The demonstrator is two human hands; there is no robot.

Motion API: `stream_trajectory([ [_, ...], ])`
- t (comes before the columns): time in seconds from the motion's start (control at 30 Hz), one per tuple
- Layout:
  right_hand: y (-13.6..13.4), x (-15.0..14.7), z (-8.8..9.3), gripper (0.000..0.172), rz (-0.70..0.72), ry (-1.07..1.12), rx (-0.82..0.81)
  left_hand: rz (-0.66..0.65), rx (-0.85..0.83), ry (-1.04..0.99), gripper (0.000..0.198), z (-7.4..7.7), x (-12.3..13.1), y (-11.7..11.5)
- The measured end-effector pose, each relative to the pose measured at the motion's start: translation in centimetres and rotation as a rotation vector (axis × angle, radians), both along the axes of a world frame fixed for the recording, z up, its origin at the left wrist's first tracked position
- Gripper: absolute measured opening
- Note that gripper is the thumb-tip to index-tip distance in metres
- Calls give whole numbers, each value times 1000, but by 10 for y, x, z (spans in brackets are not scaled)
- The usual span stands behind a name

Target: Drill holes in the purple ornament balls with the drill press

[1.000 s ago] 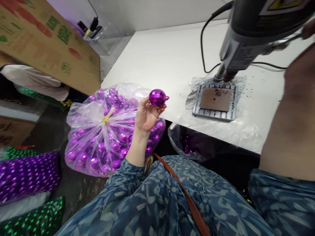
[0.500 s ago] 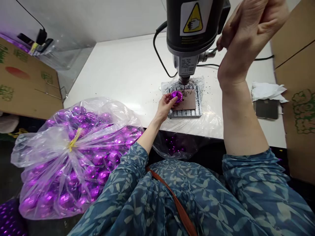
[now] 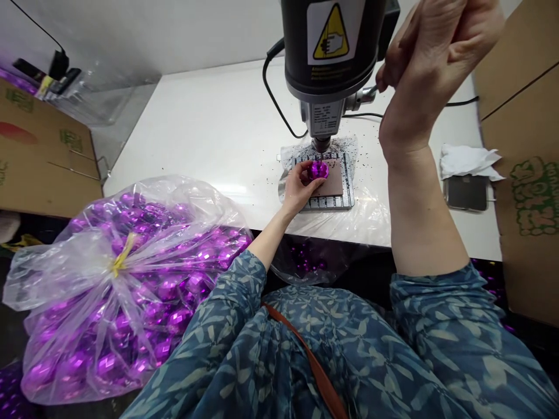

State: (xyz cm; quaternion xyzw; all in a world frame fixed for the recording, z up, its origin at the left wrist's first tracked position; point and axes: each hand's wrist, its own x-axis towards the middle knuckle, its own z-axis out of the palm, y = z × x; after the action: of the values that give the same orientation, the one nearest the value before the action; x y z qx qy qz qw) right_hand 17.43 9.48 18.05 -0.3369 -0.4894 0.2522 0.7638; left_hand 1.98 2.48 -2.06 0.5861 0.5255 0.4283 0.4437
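Under the chuck of a bench drill press (image 3: 332, 52), my left hand (image 3: 301, 186) grips a shiny purple faceted ball (image 3: 319, 170) between thumb and fingers. The ball rests over a brown board (image 3: 334, 180) on the slotted metal base (image 3: 345, 202). The drill bit (image 3: 322, 156) is right at the top of the ball; whether it has entered cannot be made out. Up on the right, my right hand (image 3: 437, 64) is closed around the feed handle (image 3: 371, 91) of the press, most of which its fingers hide.
Dark shavings lie around the base on the white table (image 3: 209, 116). A large tied plastic bag (image 3: 117, 314) of purple balls stands at the left. A phone (image 3: 467, 193) and white tissue (image 3: 467, 161) lie at the right. Cardboard boxes (image 3: 519, 145) flank the table.
My left hand has brought the purple ball from the bit's left to directly beneath it. My right hand stays on the handle. The whole view has shifted slightly.
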Motion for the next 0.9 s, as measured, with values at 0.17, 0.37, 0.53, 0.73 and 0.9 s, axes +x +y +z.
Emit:
stream_trajectory([
  [0.17,-1,-1,2,70,9,-13,3,-26,121,73,56,-2,5,-2],
  [0.37,-4,-2,-4,66,14,-8,26,-77,136,-2,57,-10,6,-1],
  [0.53,-18,-1,-21,57,-26,13,98,-67,148,6,55,-8,5,-2],
  [0.73,-31,0,-37,52,-53,-34,117,-60,158,15,56,-8,5,-2],
  [0.9,-30,-4,-48,65,-160,5,129,-75,150,-11,59,-8,6,-3],
])
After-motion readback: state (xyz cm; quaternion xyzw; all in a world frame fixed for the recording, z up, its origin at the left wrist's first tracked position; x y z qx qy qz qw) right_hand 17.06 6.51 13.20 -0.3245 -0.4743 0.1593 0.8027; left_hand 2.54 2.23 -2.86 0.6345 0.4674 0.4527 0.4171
